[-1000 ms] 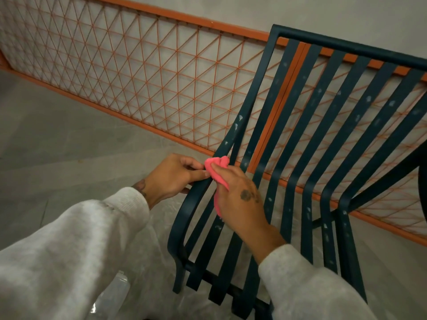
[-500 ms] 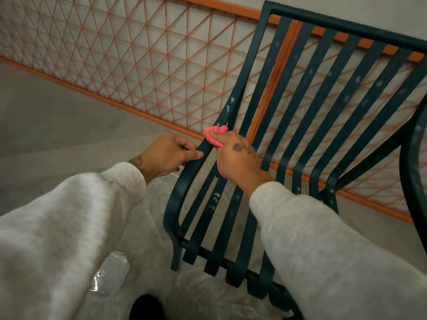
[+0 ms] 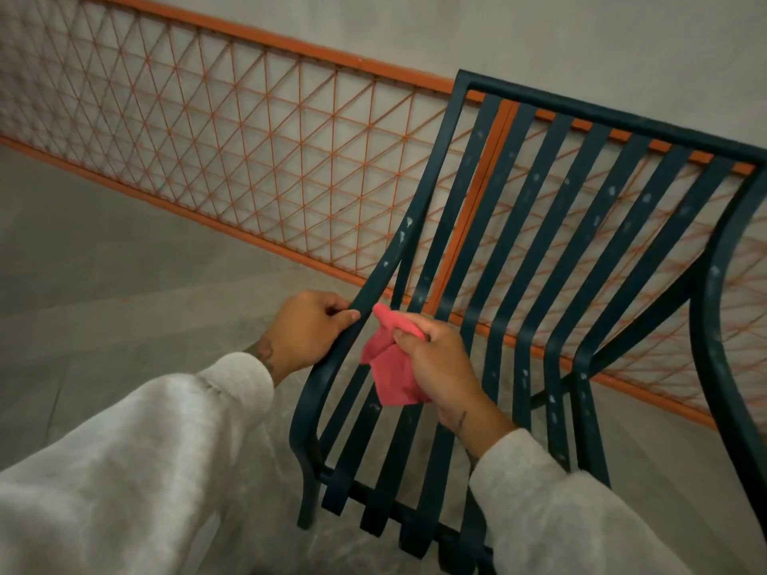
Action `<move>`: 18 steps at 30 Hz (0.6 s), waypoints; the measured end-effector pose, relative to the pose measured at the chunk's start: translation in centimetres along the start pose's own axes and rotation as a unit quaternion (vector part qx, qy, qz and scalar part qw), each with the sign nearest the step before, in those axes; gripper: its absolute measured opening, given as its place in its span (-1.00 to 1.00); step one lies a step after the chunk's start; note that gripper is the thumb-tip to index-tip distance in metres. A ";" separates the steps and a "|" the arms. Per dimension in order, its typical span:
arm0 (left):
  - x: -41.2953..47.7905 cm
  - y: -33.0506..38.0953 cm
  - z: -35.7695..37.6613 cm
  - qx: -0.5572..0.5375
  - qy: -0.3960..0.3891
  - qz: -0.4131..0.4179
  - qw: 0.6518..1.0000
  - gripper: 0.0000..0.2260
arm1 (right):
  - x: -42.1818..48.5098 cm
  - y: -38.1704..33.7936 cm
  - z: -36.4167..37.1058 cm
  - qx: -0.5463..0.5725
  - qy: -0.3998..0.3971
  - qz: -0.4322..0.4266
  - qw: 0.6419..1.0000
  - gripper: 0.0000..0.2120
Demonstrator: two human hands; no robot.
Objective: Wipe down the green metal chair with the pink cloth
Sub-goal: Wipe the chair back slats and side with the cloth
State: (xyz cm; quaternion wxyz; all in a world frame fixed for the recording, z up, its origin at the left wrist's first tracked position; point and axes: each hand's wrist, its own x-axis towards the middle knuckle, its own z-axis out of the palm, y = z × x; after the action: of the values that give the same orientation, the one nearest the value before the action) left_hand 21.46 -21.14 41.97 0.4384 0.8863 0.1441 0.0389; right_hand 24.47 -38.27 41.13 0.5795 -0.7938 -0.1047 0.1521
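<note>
right grip: fingers curled round the bunched pink cloth, over the nearest slats; contact unclear.
left grip: wrapped round the outer side rail, just beside the cloth.
green metal chair: tilted, with its slats running long, up and away from both grips.
likely next reach: pale-speckled slats lie rightward and beyond, nearer the right grip.

Most likely a balcony or terrace rather than an indoor room. Fenced from 9 to 3 o'clock by an orange metal railing with diamond lattice infill, under a plain grey wall at 12 o'clock. Paved at 9 o'clock with a grey floor. Furnished at 3 o'clock with a slatted green metal chair of the garden kind.
</note>
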 end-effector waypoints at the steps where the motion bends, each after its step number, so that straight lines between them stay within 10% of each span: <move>1: 0.2 0.1 -0.4 0.001 -0.015 -0.003 1.000 -0.83 | 0.3 0.0 -0.4 -0.009 0.019 0.010 1.000 -0.74; 5: 0.8 0.4 -1.1 -0.074 -0.062 -0.059 0.994 -0.82 | 2.7 -0.7 -1.4 0.010 0.051 0.052 0.997 -0.77; 8: 1.0 0.7 -1.0 -0.051 -0.055 -0.051 0.996 -0.83 | 3.3 -0.9 -0.9 -0.080 0.126 -0.080 0.985 -0.78; 12: 1.3 1.7 -0.9 -0.048 -0.070 -0.030 0.996 -0.82 | 4.8 1.4 0.7 -0.273 -0.065 -0.266 0.922 -0.42; 18: 3.4 2.3 -1.2 -0.137 -0.123 -0.104 0.977 -0.82 | 11.0 2.6 -0.7 -0.388 -0.066 -0.230 0.890 -0.22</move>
State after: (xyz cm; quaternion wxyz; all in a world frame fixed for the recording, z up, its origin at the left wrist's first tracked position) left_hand 24.95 -20.60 44.31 0.5714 0.7961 0.1742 -0.0971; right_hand 34.95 -35.87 37.51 0.2358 -0.8973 -0.3730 0.0135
